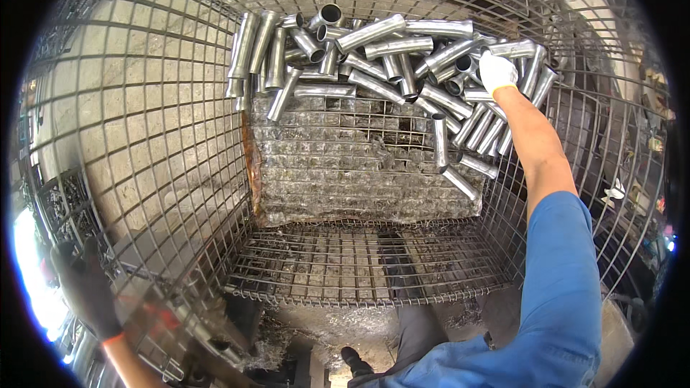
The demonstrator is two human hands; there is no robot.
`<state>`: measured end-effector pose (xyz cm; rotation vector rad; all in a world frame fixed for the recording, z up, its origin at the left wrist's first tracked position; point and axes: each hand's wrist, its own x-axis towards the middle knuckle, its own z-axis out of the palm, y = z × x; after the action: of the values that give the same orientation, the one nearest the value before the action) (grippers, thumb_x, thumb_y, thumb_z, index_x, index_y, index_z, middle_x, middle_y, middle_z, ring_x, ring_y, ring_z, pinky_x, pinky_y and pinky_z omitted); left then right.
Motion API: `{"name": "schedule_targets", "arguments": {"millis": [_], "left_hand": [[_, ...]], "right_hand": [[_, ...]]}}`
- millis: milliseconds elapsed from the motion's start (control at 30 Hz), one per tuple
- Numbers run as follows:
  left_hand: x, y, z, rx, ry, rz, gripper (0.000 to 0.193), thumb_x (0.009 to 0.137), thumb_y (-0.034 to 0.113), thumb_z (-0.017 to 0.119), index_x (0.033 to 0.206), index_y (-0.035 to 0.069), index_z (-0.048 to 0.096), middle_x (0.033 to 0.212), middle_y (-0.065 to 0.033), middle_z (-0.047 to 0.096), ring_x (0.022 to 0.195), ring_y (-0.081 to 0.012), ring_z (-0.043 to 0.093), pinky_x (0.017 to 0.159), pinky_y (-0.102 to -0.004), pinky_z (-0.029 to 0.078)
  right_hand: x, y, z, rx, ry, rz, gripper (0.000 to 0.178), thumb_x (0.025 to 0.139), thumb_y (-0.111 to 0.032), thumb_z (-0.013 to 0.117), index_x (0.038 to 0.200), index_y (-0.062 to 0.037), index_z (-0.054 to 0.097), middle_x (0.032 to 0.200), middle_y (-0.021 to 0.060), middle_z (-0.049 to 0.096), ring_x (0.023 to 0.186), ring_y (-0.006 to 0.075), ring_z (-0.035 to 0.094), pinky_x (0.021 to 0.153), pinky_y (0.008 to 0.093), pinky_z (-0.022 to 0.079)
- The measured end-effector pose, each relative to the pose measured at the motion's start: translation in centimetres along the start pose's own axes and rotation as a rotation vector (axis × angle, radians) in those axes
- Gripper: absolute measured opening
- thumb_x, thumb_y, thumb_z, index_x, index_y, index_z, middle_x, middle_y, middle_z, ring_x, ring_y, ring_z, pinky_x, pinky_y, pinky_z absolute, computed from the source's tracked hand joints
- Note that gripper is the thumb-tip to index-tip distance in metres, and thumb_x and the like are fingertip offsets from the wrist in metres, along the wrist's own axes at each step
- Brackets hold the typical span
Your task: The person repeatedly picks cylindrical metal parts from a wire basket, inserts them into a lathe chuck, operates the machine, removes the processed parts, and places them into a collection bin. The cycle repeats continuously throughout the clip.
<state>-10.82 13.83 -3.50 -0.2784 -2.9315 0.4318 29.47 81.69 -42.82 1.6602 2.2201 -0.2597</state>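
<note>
A heap of shiny metal tubes (384,34), many with one flared end, lies at the far end of a wire mesh cage (187,154). My right hand (497,72), in a white glove, reaches over the heap's right side. It is closed round the end of a metal tube (514,49), with the fingers mostly hidden. Off to the left, outside the cage's side wall, is my left hand (85,289) in a dark glove with an orange cuff. Slightly blurred, its fingers stretch upward and apart, and nothing shows in them.
Mesh walls rise on the left, right and far sides. A folded-down mesh panel (316,262) lies on the near side. A worn, blocky grey sheet (323,179) covers the cage floor in front of the heap. My shoe (356,361) stands on the littered floor below.
</note>
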Motion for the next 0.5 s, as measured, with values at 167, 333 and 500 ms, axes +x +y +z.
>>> {"name": "schedule_targets", "arguments": {"millis": [167, 333, 500], "left_hand": [[-1.3, 3.7, -2.1, 0.046, -0.085, -0.028, 0.053, 0.095, 0.045, 0.075, 0.134, 0.012, 0.062, 0.129, -0.0156, 0.075, 0.115, -0.0382, 0.073, 0.09, -0.0495, 0.058], [-4.1, 5.3, -4.3, -0.003, -0.206, -0.001, 0.088, 0.092, 0.05, 0.078, 0.161, 0.01, 0.042, 0.121, -0.0138, 0.077, 0.109, -0.0333, 0.075, 0.094, -0.0463, 0.058], [-28.2, 2.7, -6.6, -0.814, -0.092, -0.012, 0.106, 0.091, 0.042, 0.082, 0.168, 0.0, 0.022, 0.161, -0.0288, 0.043, 0.148, -0.04, 0.046, 0.122, -0.0512, 0.039]], "right_hand": [[-10.4, 1.4, -7.9, -0.062, 0.084, -0.422, 0.042, 0.103, -0.034, 0.054, 0.119, 0.0006, 0.071, 0.107, 0.0278, 0.076, 0.1, 0.0474, 0.073, 0.089, 0.0522, 0.058], [-33.9, 0.5, -13.6, 0.431, 0.095, -0.665, 0.023, 0.093, -0.019, 0.064, 0.105, 0.0002, 0.069, 0.084, 0.0224, 0.074, 0.077, 0.0373, 0.076, 0.073, 0.0447, 0.061], [-59.4, 0.4, -16.7, 0.694, 0.041, -0.973, 0.014, 0.078, -0.012, 0.074, 0.085, -0.0005, 0.069, 0.069, 0.0191, 0.064, 0.062, 0.0351, 0.067, 0.059, 0.0425, 0.053]]}}
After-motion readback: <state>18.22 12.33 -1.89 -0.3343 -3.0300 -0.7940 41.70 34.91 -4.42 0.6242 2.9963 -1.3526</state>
